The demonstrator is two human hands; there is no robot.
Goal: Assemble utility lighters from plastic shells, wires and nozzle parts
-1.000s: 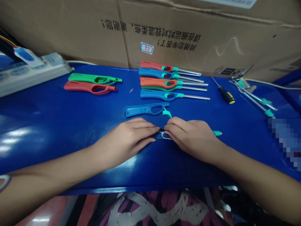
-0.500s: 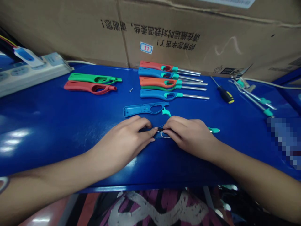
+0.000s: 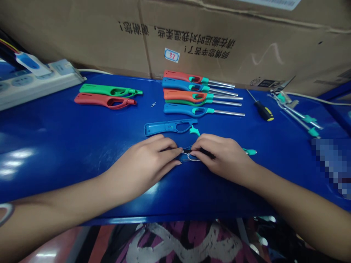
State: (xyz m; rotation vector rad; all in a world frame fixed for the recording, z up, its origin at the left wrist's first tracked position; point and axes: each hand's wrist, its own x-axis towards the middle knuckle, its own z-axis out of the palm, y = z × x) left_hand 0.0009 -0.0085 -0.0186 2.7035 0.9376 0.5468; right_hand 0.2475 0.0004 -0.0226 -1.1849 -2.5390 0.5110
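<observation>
My left hand (image 3: 148, 160) is closed around the near end of a blue lighter casing half (image 3: 183, 158), its thumb and forefinger tips at a small black part (image 3: 187, 151). Closed from the other side, my right hand (image 3: 226, 155) pinches that black part between thumb and fingers. A thin white wire (image 3: 193, 159) loops out below the fingertips. Most of the casing is hidden under my hands. Beyond my right hand a turquoise-ended piece (image 3: 251, 152) sticks out. Just behind lie the other blue casing half (image 3: 157, 129), hollow side up, and a turquoise trigger (image 3: 194, 130).
Several lighters with metal tubes (image 3: 229, 113) lie at the back. Green (image 3: 101, 88) and red casings (image 3: 91, 99) are to the left, small screws (image 3: 153, 105) beside them. A screwdriver (image 3: 264, 111), wired metal tubes (image 3: 297, 115), a power strip (image 3: 65, 82) and a cardboard box (image 3: 95, 40) surround.
More of the black part now shows beneath my right fingers, where a dark length appears. Both hands stay almost in the same place.
</observation>
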